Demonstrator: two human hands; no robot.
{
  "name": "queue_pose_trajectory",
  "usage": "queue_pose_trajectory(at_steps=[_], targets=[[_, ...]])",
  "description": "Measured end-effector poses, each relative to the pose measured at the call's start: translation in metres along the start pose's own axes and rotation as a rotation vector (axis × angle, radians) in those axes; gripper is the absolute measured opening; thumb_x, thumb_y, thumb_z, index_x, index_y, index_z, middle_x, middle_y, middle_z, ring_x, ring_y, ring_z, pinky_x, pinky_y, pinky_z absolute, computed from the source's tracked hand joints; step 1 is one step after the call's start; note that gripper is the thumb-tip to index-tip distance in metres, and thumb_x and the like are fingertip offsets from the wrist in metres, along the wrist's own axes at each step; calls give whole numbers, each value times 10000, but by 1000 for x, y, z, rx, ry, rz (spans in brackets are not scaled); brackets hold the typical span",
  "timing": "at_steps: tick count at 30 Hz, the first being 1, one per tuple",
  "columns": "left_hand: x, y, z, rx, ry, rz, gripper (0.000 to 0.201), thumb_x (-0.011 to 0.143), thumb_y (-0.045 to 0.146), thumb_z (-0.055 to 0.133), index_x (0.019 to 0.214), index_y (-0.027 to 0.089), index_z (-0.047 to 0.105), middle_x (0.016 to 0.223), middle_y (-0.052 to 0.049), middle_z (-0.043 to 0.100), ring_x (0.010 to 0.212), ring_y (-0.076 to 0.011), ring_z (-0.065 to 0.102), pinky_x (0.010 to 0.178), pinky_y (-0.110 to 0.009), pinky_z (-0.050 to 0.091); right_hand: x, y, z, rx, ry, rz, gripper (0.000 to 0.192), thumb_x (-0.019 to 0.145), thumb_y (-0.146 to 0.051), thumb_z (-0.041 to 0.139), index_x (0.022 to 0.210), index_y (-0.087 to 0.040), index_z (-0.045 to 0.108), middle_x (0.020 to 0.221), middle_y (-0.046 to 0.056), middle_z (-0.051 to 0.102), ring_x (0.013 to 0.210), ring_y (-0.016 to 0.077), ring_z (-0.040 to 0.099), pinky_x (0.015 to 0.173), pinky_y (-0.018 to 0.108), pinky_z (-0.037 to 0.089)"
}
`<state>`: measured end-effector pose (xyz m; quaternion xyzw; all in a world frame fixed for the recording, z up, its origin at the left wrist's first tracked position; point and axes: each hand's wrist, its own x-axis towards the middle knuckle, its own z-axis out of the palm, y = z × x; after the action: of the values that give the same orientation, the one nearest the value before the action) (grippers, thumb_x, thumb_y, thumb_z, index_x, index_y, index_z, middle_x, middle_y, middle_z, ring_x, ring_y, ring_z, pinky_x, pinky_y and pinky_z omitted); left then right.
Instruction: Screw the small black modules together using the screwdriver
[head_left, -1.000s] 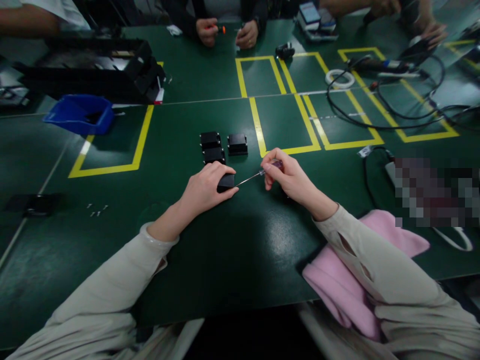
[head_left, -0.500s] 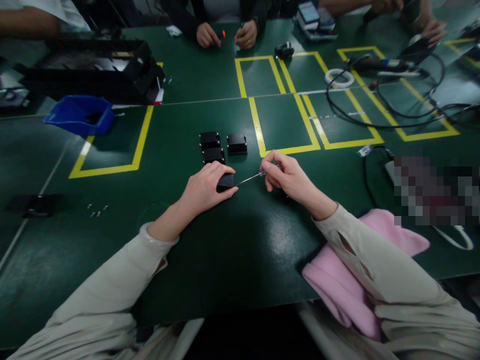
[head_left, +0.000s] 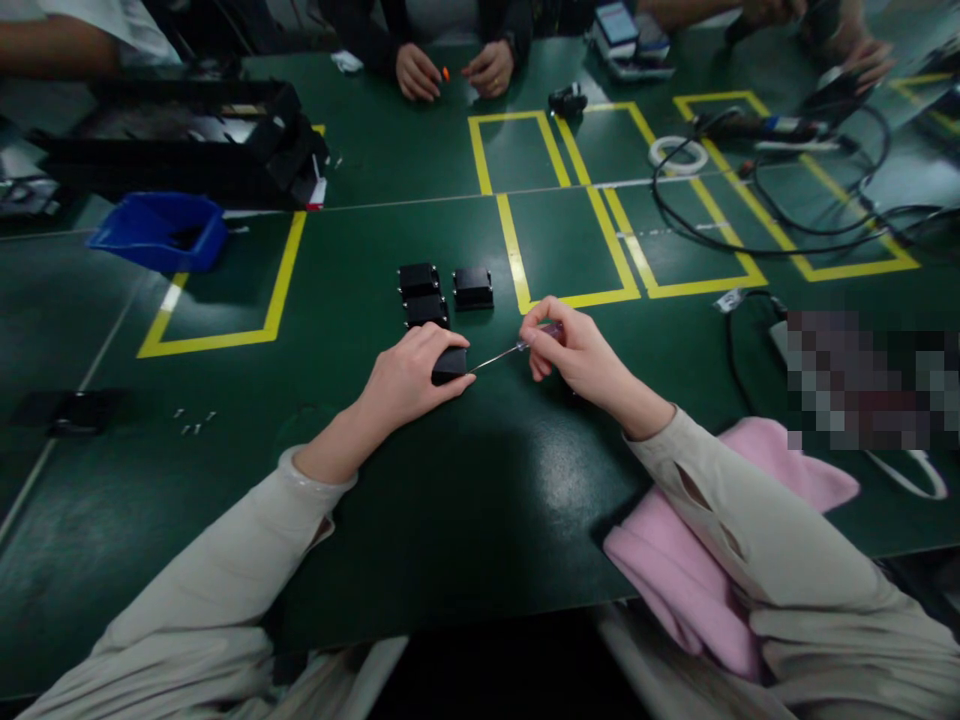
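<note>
On the green table, my left hand (head_left: 411, 372) is closed around a small black block (head_left: 449, 366), thumb and fingers at its sides. My right hand (head_left: 564, 343) pinches the handle of a screwdriver (head_left: 496, 357). Its thin metal shaft points left, and the tip meets the right side of the block near my left thumb; the exact contact is too small to make out. Just beyond lie similar black blocks: two in a column (head_left: 419, 280) and one apart (head_left: 473, 287), with small shiny screws at their sides.
Small loose screws (head_left: 196, 421) and a black part (head_left: 77, 411) lie to the left. A blue bin (head_left: 161, 232) and a black rack (head_left: 195, 140) stand farther back. Pink cloth (head_left: 690, 560) lies under my right forearm; cables (head_left: 795, 248) sprawl at right. A co-worker's hands (head_left: 454, 72) are opposite.
My right hand has shifted very slightly, still on the screwdriver; my left hand stays on the block. The co-worker's hands opposite have moved a little around a small orange thing.
</note>
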<state>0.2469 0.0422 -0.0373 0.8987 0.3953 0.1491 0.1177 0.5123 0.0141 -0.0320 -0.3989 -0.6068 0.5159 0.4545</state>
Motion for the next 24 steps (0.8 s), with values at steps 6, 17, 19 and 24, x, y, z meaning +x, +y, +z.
queue_pose_trajectory(at_steps=[6, 17, 19, 24], targets=[[0, 0, 0, 2, 4, 0, 374, 990, 448, 677, 1260, 194, 630, 1235, -123, 710, 1164, -318, 675, 931, -451, 584, 0, -1, 0, -29, 14, -2, 176, 1016, -320, 652, 941, -220, 528, 553, -104, 543, 480, 88, 585, 509, 228, 435], [0, 0, 0, -3, 1, -8, 370, 979, 427, 701, 1259, 193, 638, 1241, -119, 710, 1176, -318, 677, 928, -437, 584, -1, -3, 1, -31, 23, 2, 249, 1012, -394, 684, 925, -221, 527, 509, -124, 495, 444, 83, 552, 491, 220, 415], [0, 0, 0, 4, 3, -3, 377, 978, 431, 703, 1260, 189, 640, 1234, -120, 710, 1165, -321, 679, 927, -445, 583, 0, -3, 1, -54, 13, 5, 274, 1024, -414, 677, 899, -221, 528, 479, -132, 451, 425, 81, 532, 475, 218, 382], [0, 0, 2, 17, 17, 6, 368, 981, 424, 700, 1257, 188, 641, 1224, -119, 709, 1154, -319, 679, 947, -454, 577, 0, -2, 0, -16, 9, -20, 211, 1016, -354, 686, 967, -217, 533, 576, -97, 572, 492, 93, 601, 519, 227, 444]])
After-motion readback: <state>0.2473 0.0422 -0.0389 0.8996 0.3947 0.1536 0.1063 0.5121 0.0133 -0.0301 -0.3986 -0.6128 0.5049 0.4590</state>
